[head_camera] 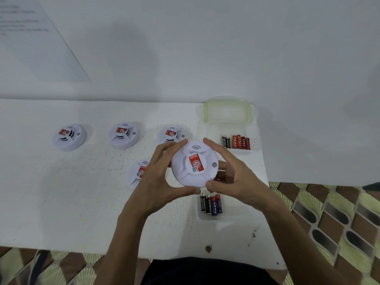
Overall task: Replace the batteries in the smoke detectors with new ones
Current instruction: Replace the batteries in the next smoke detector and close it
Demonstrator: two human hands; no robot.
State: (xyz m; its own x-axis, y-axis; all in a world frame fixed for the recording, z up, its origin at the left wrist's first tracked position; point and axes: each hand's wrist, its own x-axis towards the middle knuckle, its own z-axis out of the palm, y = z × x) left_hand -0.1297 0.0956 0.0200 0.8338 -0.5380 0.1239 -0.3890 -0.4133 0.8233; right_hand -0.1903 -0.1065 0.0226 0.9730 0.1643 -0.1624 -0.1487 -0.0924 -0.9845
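A round white smoke detector (194,164) with a red label is held above the table, face up, between both hands. My left hand (158,179) grips its left rim and my right hand (232,177) grips its right rim. Three more detectors stand in a row behind: one at the far left (69,137), one in the middle (123,135), one (171,133) partly behind my fingers. Another detector (138,174) lies half hidden under my left hand. Red and black batteries (236,142) lie in a clear tray at the back right. Black, red and blue batteries (210,203) lie in a nearer tray.
A clear lid with a green rim (227,109) stands against the wall behind the trays. The white table (61,202) ends at a front edge near my body and at a right edge past the trays. A patterned floor (329,212) shows to the right.
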